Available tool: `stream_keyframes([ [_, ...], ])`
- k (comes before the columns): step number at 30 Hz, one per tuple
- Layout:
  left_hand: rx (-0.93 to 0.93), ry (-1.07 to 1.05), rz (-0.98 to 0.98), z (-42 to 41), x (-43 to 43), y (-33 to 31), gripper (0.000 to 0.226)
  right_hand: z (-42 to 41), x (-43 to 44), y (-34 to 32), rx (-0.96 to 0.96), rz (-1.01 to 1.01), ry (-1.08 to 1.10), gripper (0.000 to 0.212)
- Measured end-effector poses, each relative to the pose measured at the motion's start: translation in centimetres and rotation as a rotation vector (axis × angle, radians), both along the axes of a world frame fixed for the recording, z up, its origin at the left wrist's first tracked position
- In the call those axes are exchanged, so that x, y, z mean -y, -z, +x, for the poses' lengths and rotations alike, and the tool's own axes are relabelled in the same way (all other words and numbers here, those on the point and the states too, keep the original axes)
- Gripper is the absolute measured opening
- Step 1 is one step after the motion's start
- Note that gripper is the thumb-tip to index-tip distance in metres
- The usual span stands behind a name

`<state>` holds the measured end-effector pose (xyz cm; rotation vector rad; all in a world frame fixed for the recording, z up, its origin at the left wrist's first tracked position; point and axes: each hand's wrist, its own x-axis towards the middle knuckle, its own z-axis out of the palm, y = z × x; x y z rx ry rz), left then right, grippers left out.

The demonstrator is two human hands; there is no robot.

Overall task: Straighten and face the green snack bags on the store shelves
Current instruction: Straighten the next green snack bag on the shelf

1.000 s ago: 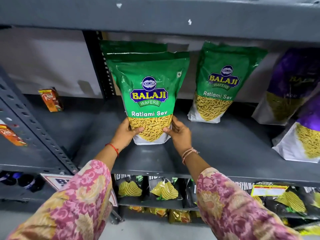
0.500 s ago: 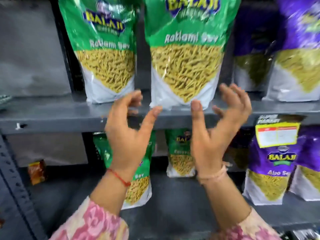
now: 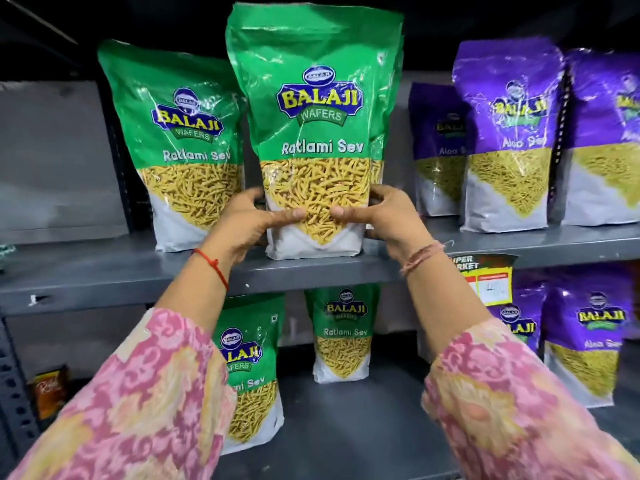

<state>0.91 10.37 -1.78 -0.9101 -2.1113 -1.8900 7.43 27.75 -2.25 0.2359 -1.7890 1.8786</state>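
Both hands clasp the lower sides of a tall green plastic Ratlami Sev bag (image 3: pixel 317 133) standing upright at the front edge of the grey metal upper shelf (image 3: pixel 104 271), label facing out. The left hand (image 3: pixel 247 220) grips at 9 o'clock, the right hand (image 3: pixel 389 216) at 3 o'clock, thumbs on the front. A second green bag (image 3: pixel 180 143) stands just beside it at 9 o'clock; purple Aloo Sev bags (image 3: pixel 509 133) stand at 3 o'clock.

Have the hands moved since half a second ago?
Yes. Both hands went up past the shelf edge and now clasp the front green bag.
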Motion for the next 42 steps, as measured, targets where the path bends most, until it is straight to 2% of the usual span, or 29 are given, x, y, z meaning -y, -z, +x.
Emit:
stream_keyframes([
  [2,-0.027,0.011,0.015,1.5,0.2,-0.2,0.08,0.7,0.1,0.1,-0.034,0.02,0.02,0.036],
  [3,-0.051,0.013,0.017,2.1,0.3,-0.4,0.075,1.2,0.2,0.2,-0.06,0.042,0.038,0.035],
  [5,-0.141,0.017,0.055,3.9,0.6,-0.4,0.04,2.9,0.3,0.5,-0.129,0.041,0.061,0.034],
  [6,-0.184,0.016,0.069,4.9,0.7,-0.3,0.031,4.0,0.5,0.7,-0.17,0.028,0.068,0.035],
  [10,-0.244,0.045,0.092,8.9,1.5,2.9,0.043,9.0,0.8,4.0,-0.268,0.048,0.121,0.052],
  [15,-0.052,0.117,0.127,10.8,0.4,13.6,0.06,12.2,0.0,13.7,-0.145,0.077,0.178,0.057],
  [18,0.148,0.093,0.041,9.5,-0.6,20.8,0.084,11.2,-0.7,20.7,-0.015,0.053,0.205,0.069],
  [22,0.271,0.091,-0.123,5.9,-2.3,27.6,0.066,7.7,-2.3,28.3,0.186,-0.034,0.178,0.071],
  [25,0.349,0.075,-0.11,2.7,-3.8,30.5,0.058,3.6,-3.2,31.9,0.268,-0.037,0.219,0.077],
  [31,0.399,0.028,-0.072,-2.1,-5.4,32.9,0.057,-2.5,-4.3,35.1,0.311,0.003,0.214,0.061],
  [36,0.427,0.03,-0.112,-3.2,-5.5,34.1,0.054,-3.5,-4.5,36.8,0.317,-0.03,0.173,0.062],
  [39,0.459,0.069,-0.177,-3.5,-5.0,33.9,0.056,-3.2,-4.4,36.5,0.339,0.003,0.158,0.075],
  [40,0.454,0.066,-0.235,-3.3,-4.4,33.7,0.059,-2.9,-4.3,36.3,0.327,0.034,0.173,0.089],
  [42,0.382,-0.002,-0.354,-2.4,-3.2,33.4,0.082,-1.9,-3.8,35.6,0.288,0.098,0.302,0.115],
])
